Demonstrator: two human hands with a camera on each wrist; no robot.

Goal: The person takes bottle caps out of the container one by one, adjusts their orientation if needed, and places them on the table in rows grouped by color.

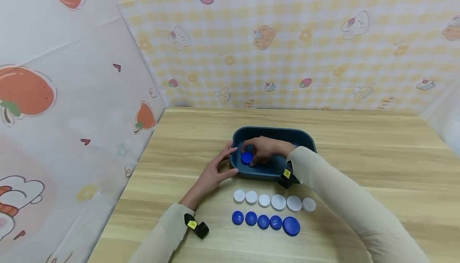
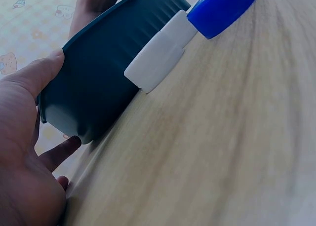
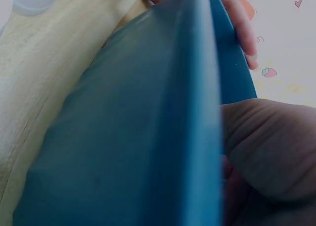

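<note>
A dark teal bin stands on the table, its long side toward me. Inside it, near the left end, my right hand pinches a round blue cap between thumb and fingers. My left hand rests against the bin's left end, fingers spread, with fingertips at the rim. The left wrist view shows its thumb against the bin's wall. From the right wrist, the near wall hides the cap and most of the right fingers.
In front of the bin lies a row of several white caps. Closer to me is a row of several blue caps, the rightmost larger. The wooden table meets a patterned cloth at the back and another cloth at left.
</note>
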